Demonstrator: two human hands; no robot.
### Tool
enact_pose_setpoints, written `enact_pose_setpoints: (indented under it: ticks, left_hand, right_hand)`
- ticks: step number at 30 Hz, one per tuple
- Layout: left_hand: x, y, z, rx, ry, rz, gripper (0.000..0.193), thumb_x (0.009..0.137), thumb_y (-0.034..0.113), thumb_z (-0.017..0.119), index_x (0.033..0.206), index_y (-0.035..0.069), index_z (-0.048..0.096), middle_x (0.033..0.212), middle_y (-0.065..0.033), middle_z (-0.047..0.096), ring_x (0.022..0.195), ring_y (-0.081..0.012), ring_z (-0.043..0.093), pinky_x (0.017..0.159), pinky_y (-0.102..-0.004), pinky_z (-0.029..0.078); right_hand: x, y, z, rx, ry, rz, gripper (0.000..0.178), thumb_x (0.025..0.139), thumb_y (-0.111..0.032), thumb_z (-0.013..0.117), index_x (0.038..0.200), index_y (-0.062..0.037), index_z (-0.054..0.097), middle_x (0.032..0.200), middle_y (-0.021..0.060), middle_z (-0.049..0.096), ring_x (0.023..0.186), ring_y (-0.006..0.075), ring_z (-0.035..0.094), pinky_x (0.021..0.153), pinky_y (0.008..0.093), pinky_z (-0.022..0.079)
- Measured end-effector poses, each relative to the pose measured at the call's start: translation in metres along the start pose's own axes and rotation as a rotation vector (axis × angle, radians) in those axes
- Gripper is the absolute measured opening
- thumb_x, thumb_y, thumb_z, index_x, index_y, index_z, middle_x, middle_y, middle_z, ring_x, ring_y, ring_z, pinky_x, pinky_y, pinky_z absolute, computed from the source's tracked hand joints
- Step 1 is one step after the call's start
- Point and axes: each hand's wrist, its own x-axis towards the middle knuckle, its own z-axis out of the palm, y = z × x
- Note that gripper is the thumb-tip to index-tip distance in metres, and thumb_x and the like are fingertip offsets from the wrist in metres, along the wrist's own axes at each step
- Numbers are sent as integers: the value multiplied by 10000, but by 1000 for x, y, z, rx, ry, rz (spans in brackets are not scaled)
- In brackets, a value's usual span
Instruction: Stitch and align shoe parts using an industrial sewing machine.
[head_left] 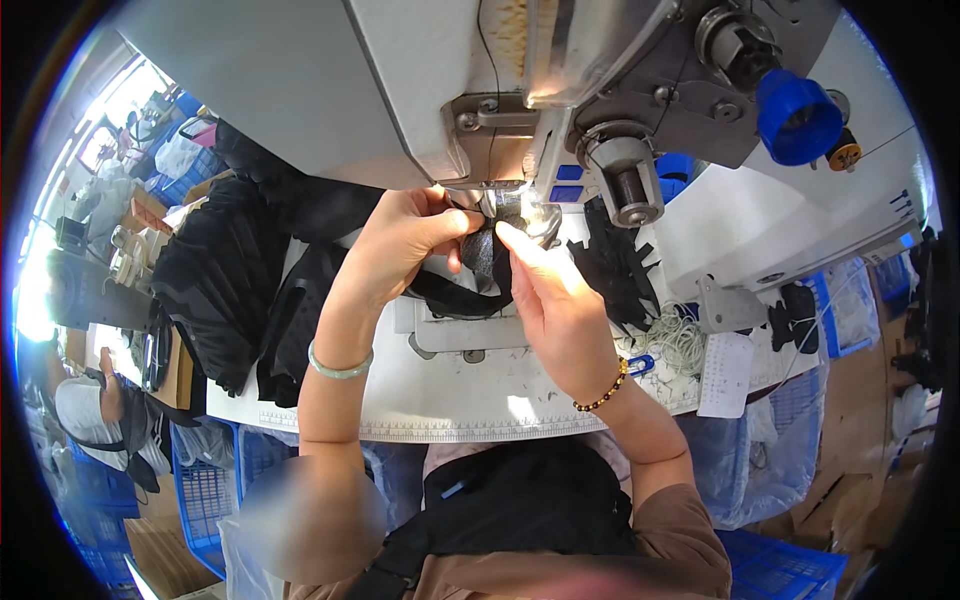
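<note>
Under the head of a white sewing machine [420, 90], a piece of black fabric [484, 262] lies on the lit bed. My left hand [412, 238] pinches the fabric's left edge, thumb and forefinger pressed together beside the needle area. From the other side, my right hand [555, 300] holds the same fabric between thumb and forefinger, close below the presser foot. A loop of black strap [455, 300] curves beneath both hands. Exactly how the fabric sits under the foot is hidden by my fingers and the machine head.
Black fabric pieces [225, 280] are heaped at the left of the white table [470, 400]. Black strips [612, 265], tangled pale cord [678, 340] and blue thread snips [640, 365] lie right. Blue crates [205, 495] stand below. Another person's hand [110, 385] shows far left.
</note>
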Motion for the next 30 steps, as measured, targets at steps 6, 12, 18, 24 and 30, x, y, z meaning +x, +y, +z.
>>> enact_pose_setpoints:
  ticks: [6, 12, 18, 24, 30]
  left_hand:
    - [0, 2, -1, -20, -36, -9, 117, 789, 17, 610, 859, -76, 599, 744, -76, 592, 553, -105, 547, 470, -208, 458]
    - [3, -1, 0, -56, -29, 67, 110, 785, -30, 599, 885, -77, 596, 759, -82, 599, 539, -101, 552, 466, -199, 465]
    - [5, -3, -1, -28, -10, 80, 101, 823, 41, 596, 869, -47, 612, 765, -58, 599, 561, -72, 518, 485, -212, 458]
    - [10, -3, -1, -116, 32, 82, 96, 813, -6, 597, 887, -66, 606, 729, -61, 582, 535, -94, 530, 469, -223, 464]
    - [5, -2, -1, -84, 35, 42, 109, 811, -1, 593, 882, -82, 612, 738, -69, 585, 541, -101, 547, 479, -225, 470]
  right_hand:
    - [-1, 1, 1, 4, -1, -14, 337, 827, 25, 585, 1156, -48, 582, 902, 152, 623, 712, 254, 615, 658, 308, 495]
    - [-1, 12, 6, 15, 30, -61, 385, 797, 4, 604, 1169, -85, 561, 915, 126, 611, 596, 252, 612, 531, 299, 506]
    - [1, 8, 6, 568, 60, 348, 261, 850, 4, 596, 1065, -22, 451, 770, 53, 606, 598, 29, 523, 515, 181, 420]
    - [2, 15, 10, 692, 129, 299, 251, 855, 29, 578, 1024, -41, 406, 770, 12, 535, 600, 16, 472, 530, 153, 380]
    - [-2, 22, 8, 679, 76, 213, 246, 832, 24, 597, 964, -49, 403, 697, -12, 528, 550, -17, 426, 486, 145, 335]
